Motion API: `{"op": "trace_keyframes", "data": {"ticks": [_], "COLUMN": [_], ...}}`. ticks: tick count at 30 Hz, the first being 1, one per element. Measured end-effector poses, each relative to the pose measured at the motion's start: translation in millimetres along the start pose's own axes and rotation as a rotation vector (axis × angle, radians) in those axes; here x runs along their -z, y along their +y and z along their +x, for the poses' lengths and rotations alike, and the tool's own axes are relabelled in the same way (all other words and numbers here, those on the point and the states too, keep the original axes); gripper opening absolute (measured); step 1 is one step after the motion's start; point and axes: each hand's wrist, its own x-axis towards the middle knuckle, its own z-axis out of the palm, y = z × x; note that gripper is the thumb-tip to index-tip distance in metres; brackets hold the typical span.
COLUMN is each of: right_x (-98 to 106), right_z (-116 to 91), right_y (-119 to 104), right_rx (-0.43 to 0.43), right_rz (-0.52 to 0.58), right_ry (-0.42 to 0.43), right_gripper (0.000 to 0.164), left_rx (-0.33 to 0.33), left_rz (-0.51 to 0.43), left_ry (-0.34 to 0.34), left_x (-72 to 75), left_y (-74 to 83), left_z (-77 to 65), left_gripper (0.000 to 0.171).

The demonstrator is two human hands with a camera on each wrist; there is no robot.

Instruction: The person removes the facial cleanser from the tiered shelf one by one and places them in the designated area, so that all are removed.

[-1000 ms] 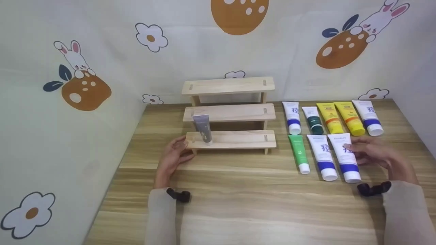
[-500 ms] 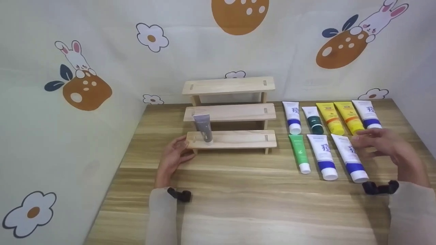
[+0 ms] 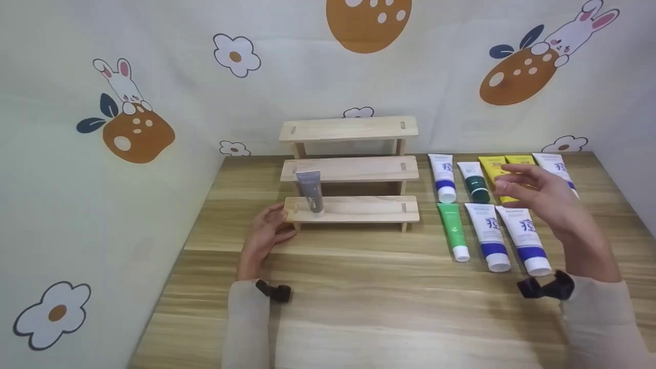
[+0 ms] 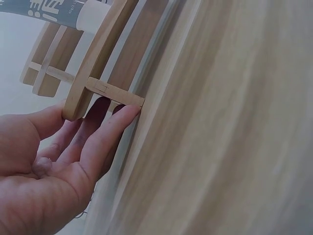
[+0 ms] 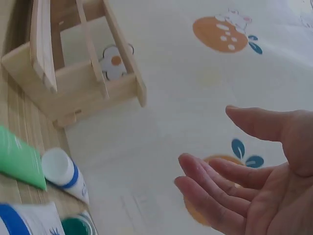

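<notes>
A three-tier wooden display stand (image 3: pixel 353 207) stands on the table. My left hand (image 3: pixel 264 233) holds its lower left end; in the left wrist view the thumb lies at the board's end (image 4: pixel 80 98) and fingers touch the leg (image 4: pixel 115 93). A grey tube (image 3: pixel 310 192) stands cap down on the bottom step. My right hand (image 3: pixel 556 202) hangs over the tubes with fingers spread, holding nothing, and partly hides two yellow tubes (image 3: pixel 493 165) and a white-and-blue tube (image 3: pixel 551 161). Below it lies another white-and-blue tube (image 3: pixel 525 238), its upper end near the hand.
Further tubes lie in two rows right of the stand: a green tube (image 3: pixel 452 230), a white-and-dark-green tube (image 3: pixel 474 182), and white-and-blue tubes (image 3: pixel 487 230). A patterned cloth (image 3: pixel 287 77) hangs behind and beside the wooden table (image 3: pixel 359 302).
My right hand has let go of the front-row white-and-blue tube, which now lies tilted further right, and has risen up and left over the yellow tubes. The left hand stays at the stand.
</notes>
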Motion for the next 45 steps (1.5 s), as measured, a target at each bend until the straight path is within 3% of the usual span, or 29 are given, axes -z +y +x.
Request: {"op": "trace_keyframes", "data": {"ticks": [9,14,23,32,45], "right_x": [-61.2,-98.3,-158.7,-216.1,-270.9], "right_z": [11.7,21.5,40.5,57.8,80.3], "right_y": [-43.4,-58.3,-75.4,-93.2,-101.3], "right_rx": [0.071,0.142,0.204,0.229,0.245], "right_rz": [0.130,0.197,0.289,0.285,0.356], "right_ry": [-0.106,-0.114,-0.152,-0.153,-0.143], "right_gripper": [0.069,0.068,0.063,0.059,0.057], "left_rx": [0.015,0.008,0.017,0.017,0.033], "left_rz": [-0.011,-0.007,-0.011,-0.019,-0.009], "left_ry": [0.013,0.008,-0.003,0.015,0.009], "left_x": [0.0,-0.8,-0.9,0.3,-0.4], "left_y": [0.7,1.2,-0.7,1.9,3.0], "left_z": [0.9,-0.5,-2.0,-0.6,-2.2], "left_gripper": [0.047,0.046,0.046,0.043,0.043]}}
